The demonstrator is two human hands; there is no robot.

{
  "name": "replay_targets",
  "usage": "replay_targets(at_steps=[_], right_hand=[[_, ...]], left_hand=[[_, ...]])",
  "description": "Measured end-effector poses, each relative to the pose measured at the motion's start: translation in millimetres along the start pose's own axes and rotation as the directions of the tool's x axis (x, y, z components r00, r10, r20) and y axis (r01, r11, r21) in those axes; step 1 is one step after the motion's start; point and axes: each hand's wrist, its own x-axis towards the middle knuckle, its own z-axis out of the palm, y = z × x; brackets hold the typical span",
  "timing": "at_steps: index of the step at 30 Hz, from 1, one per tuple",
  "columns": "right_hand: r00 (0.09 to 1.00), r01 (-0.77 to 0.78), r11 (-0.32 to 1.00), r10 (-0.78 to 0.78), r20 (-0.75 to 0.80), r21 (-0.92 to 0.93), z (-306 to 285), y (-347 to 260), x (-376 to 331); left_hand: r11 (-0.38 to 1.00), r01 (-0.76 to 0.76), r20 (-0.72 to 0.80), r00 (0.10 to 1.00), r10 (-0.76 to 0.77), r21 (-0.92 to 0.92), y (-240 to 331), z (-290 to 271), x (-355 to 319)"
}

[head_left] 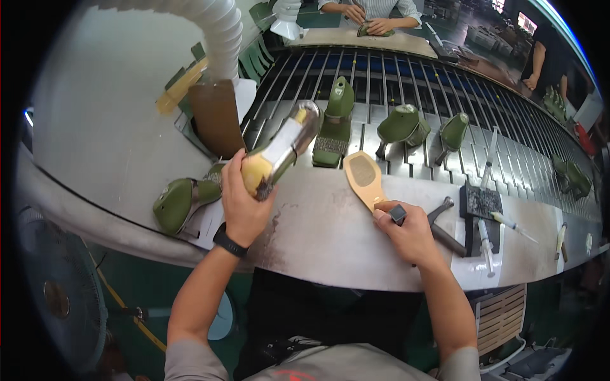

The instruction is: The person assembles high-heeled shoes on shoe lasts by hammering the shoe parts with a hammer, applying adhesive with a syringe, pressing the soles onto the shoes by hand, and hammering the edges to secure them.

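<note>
Clearly the left hand [243, 202] is clamped on the shoe last [279, 151]; its long axis points up-right, while the right hand [410, 233] pinches the tan sole's [364, 178] near end.

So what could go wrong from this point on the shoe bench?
The left hand holds the shoe up off the bench by one end; it could slip. The tan sole is pinched only at its narrow end by the right hand, so it could pivot. A hammer lies close beside that hand.
</note>
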Motion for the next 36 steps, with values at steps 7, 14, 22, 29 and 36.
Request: replay_targets(at_steps=[7,14,22,29,36], right_hand=[[0.854,0.427,0.822,-0.504,-0.131,-0.376,16.8,-3.9,-48.3],[0.995,0.04,0.914,0.001,-0.1,0.404,51.4,-13.3,-23.5],[0.992,-0.019,0.951,0.057,-0.116,0.309,58.0,-9.0,-17.7],[0.992,-0.02,0.941,0.061,-0.109,0.337,58.4,-11.9,-24.6],[0.987,-0.028,0.96,0.071,-0.147,0.28,60.6,-8.5,-23.7]], left_hand=[[0.989,0.089,0.488,0.872,-0.019,-0.12,-3.9,-106.6,-91.2],[0.714,0.375,0.383,0.91,-0.161,-0.591,17.3,-134.8,-61.8],[-0.09,0.327,0.338,0.928,-0.158,-0.941,36.5,-32.6,9.8],[-0.19,0.541,0.566,0.816,-0.117,-0.819,19.0,-7.6,33.0],[-0.186,0.728,0.741,0.671,-0.004,-0.66,8.4,61.8,41.4]])
